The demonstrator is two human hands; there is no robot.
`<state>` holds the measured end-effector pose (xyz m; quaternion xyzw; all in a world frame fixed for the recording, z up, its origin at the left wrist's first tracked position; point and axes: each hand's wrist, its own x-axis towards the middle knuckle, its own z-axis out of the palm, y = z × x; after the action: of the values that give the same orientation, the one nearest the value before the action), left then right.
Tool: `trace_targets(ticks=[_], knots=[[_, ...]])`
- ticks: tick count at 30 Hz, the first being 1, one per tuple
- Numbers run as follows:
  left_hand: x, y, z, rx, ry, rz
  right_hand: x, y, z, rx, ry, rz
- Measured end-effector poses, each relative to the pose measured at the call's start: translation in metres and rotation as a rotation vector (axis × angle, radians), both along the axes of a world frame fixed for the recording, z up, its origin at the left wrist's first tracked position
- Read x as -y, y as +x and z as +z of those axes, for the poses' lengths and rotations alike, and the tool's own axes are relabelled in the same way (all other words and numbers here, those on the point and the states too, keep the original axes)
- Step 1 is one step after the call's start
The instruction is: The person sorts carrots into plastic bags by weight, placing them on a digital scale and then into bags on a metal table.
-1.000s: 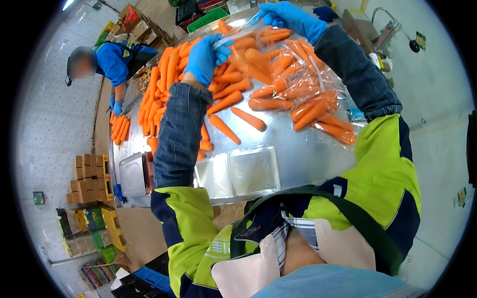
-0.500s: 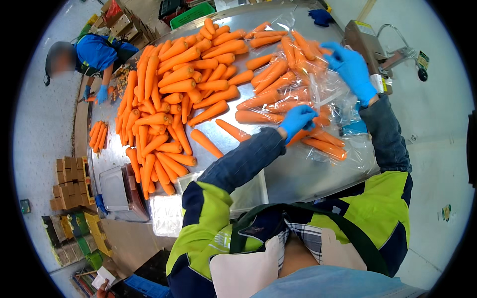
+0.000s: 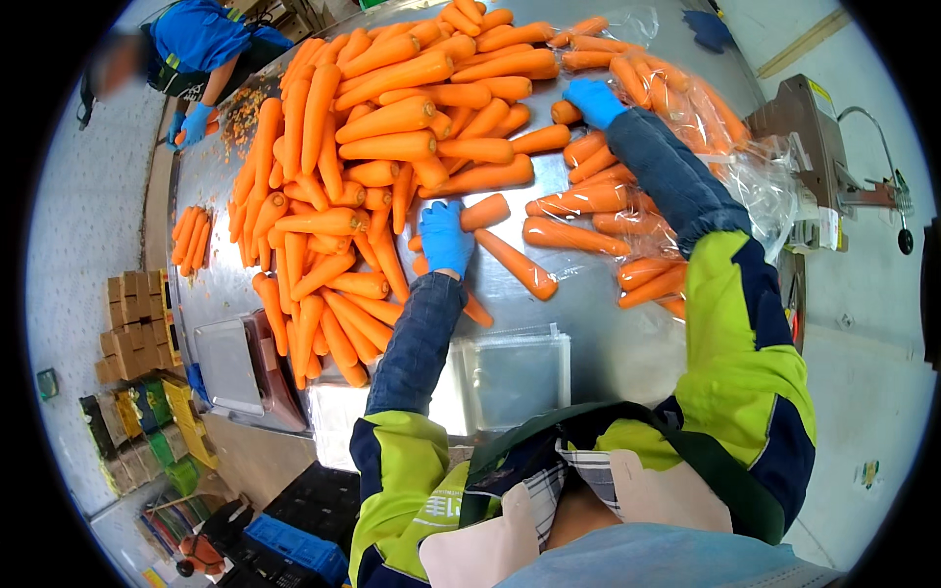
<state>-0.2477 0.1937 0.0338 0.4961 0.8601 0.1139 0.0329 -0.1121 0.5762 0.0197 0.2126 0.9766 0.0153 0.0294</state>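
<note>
A big heap of orange carrots (image 3: 392,127) covers the middle of the metal table (image 3: 598,338). At its near right edge, my left hand (image 3: 446,238), in a blue glove, is closed around a carrot (image 3: 486,212). Another loose carrot (image 3: 517,265) lies just right of that hand. Farther off, my right hand (image 3: 594,102), also gloved in blue, is curled over a carrot (image 3: 566,112) of which only one end shows; its fingertips are partly hidden. Clear plastic bags of carrots (image 3: 676,103) lie to the right of my right forearm and around it.
Flat clear bags (image 3: 515,377) lie stacked at the near edge. A lidded container (image 3: 227,365) sits at the near left, a small carrot group (image 3: 191,240) at the far left. A metal device (image 3: 809,137) stands at the right. A co-worker in blue (image 3: 196,39) works at the upper left.
Both hands have left the clear bag at the right and moved left. My left hand has taken hold of a carrot by the heap; my right hand has come over another. The view has shifted.
</note>
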Motion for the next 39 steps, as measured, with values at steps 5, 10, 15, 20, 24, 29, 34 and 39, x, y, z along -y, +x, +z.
trace_targets(ticks=[5,10,15,20,24,29,34,39], knots=[[0.008,0.005,-0.001,0.341,0.394,0.069,0.104,-0.017,0.099,-0.780,-0.441,0.060],[-0.010,0.035,0.025,0.977,0.552,0.376,0.183,-0.083,0.060,-0.841,-1.002,0.000],[0.045,0.049,0.030,1.361,0.556,0.413,0.197,-0.084,0.053,-0.361,-0.639,-0.114],[0.079,0.073,0.074,1.684,0.702,0.581,0.200,-0.041,0.058,-0.194,-0.585,-0.077],[0.095,0.096,0.079,1.798,0.817,0.531,0.271,0.057,0.101,-0.496,-1.898,-0.337],[0.094,0.151,0.088,1.734,0.717,0.413,0.345,0.146,0.099,-0.553,-1.996,-0.374],[0.101,0.207,0.093,1.630,0.682,0.302,0.391,0.206,0.079,-1.029,-2.581,-0.595],[0.119,0.246,0.077,0.939,0.556,0.220,0.417,0.241,0.067,-0.815,-2.620,-0.595]])
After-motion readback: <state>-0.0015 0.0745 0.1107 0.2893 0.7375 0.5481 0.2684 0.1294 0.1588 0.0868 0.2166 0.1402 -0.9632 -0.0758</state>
